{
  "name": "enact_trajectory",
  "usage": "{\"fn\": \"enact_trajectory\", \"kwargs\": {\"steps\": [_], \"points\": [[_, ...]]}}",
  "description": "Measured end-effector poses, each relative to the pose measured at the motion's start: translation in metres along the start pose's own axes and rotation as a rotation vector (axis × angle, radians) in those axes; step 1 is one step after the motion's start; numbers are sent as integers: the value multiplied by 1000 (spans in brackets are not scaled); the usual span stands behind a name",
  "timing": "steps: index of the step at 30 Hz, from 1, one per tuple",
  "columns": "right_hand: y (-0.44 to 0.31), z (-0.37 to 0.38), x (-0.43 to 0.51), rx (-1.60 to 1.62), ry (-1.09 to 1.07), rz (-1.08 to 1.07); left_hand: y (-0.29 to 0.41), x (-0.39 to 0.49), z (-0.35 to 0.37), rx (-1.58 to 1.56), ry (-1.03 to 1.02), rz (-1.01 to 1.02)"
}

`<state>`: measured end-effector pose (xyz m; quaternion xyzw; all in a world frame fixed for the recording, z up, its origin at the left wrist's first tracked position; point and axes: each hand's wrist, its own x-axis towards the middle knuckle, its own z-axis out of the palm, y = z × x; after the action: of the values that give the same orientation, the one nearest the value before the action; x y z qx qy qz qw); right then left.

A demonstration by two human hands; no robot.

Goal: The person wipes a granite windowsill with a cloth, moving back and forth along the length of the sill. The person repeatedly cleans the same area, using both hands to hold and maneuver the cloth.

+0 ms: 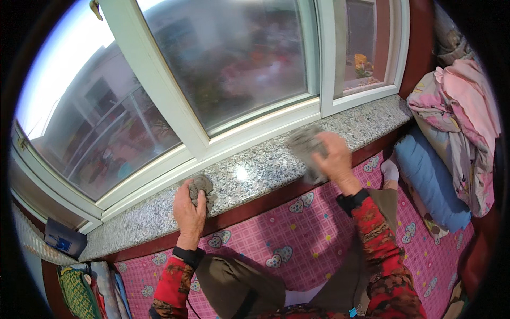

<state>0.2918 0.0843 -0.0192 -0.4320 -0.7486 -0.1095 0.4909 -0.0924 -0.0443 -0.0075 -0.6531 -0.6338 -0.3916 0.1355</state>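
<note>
A speckled granite windowsill (255,171) runs below the window, wet-looking or shiny near its middle. At its left part my left hand (190,209) grips a bunched grey-brown cloth (201,187), which rests on the stone. Farther right, my right hand (334,159) holds a second grey cloth (306,149), somewhat blurred; it lies across the sill, and its lower end hangs by the front edge. White window frames (255,125) with glass panes (231,60) rise behind the sill.
A pink mat with heart prints (297,239) lies beneath my legs. Folded pink bedding (466,115) and a blue rolled quilt (430,179) are piled at the right. A dark box (65,237) stands at the sill's left end, with folded textiles (81,293) below it.
</note>
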Motion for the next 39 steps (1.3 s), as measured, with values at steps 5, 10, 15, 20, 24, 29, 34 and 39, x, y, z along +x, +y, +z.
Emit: {"fn": "enact_trajectory", "kwargs": {"steps": [5,10,15,20,24,29,34,39], "points": [[28,6,15,-240,-114,299,53,14,37,-99,-108,24],[33,2,17,-183,-122,217,140,39,93,-283,-211,252],[44,-2,16,-149,-153,165,114,19,52,-250,-359,492],[38,2,16,-196,-135,225,82,11,25,-124,-330,513],[34,2,16,-199,-125,237,129,23,68,-244,-300,532],[42,0,15,-136,-90,187,151,27,90,-287,-258,540],[44,0,10,-183,-67,187,72,-1,13,-134,-259,511],[40,6,9,-253,-58,210,65,-12,9,-66,-235,410]]}}
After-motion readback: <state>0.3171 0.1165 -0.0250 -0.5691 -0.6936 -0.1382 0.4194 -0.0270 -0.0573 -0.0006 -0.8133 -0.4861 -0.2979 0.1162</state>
